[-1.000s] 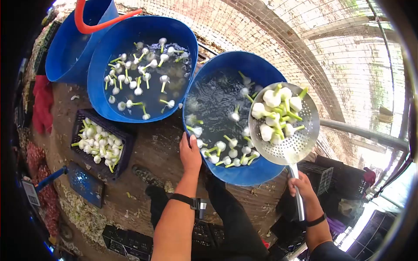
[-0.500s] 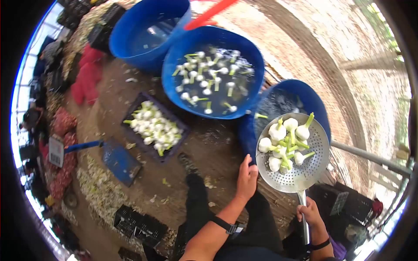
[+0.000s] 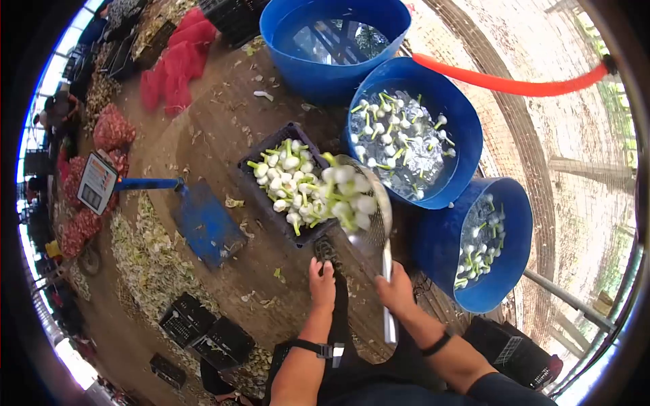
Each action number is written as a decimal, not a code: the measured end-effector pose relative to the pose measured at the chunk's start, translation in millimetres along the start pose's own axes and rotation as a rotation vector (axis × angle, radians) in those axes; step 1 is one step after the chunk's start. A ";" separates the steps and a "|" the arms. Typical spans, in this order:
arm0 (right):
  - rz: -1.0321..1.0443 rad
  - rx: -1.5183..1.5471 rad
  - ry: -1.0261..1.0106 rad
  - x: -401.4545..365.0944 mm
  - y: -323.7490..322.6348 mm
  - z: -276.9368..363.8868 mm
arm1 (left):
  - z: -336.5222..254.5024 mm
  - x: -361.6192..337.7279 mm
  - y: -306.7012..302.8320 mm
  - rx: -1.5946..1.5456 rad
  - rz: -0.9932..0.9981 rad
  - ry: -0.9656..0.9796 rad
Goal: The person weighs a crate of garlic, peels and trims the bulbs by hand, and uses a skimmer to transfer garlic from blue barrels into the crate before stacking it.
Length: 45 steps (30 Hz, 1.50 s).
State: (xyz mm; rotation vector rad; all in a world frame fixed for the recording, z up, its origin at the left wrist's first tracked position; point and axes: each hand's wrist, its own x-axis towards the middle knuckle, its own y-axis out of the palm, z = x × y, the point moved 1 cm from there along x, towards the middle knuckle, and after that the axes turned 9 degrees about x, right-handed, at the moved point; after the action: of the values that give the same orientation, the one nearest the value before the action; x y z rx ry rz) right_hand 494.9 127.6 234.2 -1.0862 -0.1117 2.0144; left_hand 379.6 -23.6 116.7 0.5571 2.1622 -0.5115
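Observation:
My right hand [image 3: 395, 289] is closed round the metal handle of a perforated skimmer [image 3: 382, 218], whose bowl is tipped on its side over the right end of a dark crate [image 3: 254, 191]. Garlic bulbs [image 3: 350, 195] with short green stems, blurred by motion, spill from the bowl towards the crate. Many more garlic bulbs [image 3: 284, 177] are heaped inside it. Empty, with its fingers apart, my left hand [image 3: 323, 283] is held just below the crate's near corner, left of the skimmer handle.
Three blue tubs stand to the right: a near tub [image 3: 437, 245] and a middle tub [image 3: 472, 139] with bulbs in water, and a far tub [image 3: 305, 66] of water. An orange hose [image 3: 501, 82] reaches the middle tub. A blue platform scale [image 3: 215, 227] and black crates [image 3: 227, 340] are left.
The skimmer has swung left from over the near tub to the crate and tipped, its bulbs now tumbling out. My left hand has moved away from the tub's side. The view has shifted.

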 end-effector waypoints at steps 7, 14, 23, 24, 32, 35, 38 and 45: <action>-0.099 -0.085 -0.052 12.6 50.4 14.9 | 66.5 -3.6 -110.4 0.096 -0.048 -0.171; -0.093 0.002 -0.002 6.4 2.0 -15.8 | 86.7 -17.9 -125.5 0.171 -0.007 -0.255; 0.016 0.743 0.219 -73.7 -192.9 -23.7 | 55.4 -36.0 -44.0 0.338 0.108 -0.187; -0.074 0.777 0.217 -88.8 -215.1 -33.5 | 54.7 -40.0 -29.6 0.355 0.148 -0.160; -0.441 0.415 0.370 -77.6 -382.0 -230.6 | 70.5 -69.6 126.2 0.592 0.315 0.121; -0.497 0.429 0.502 -57.2 -415.1 -299.8 | 83.9 -86.3 190.8 0.387 0.496 0.199; -0.502 0.371 0.615 -38.5 -434.2 -366.3 | 104.6 -109.0 207.7 0.386 0.532 0.154; -0.419 0.069 0.741 24.2 -409.2 -468.3 | 148.7 -126.5 158.8 0.577 0.453 -0.045</action>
State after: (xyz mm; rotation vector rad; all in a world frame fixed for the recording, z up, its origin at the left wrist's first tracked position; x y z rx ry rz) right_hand 1083.7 279.4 101.5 -1.5455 0.1098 1.1539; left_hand 629.9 0.4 105.7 1.2958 1.7484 -0.8796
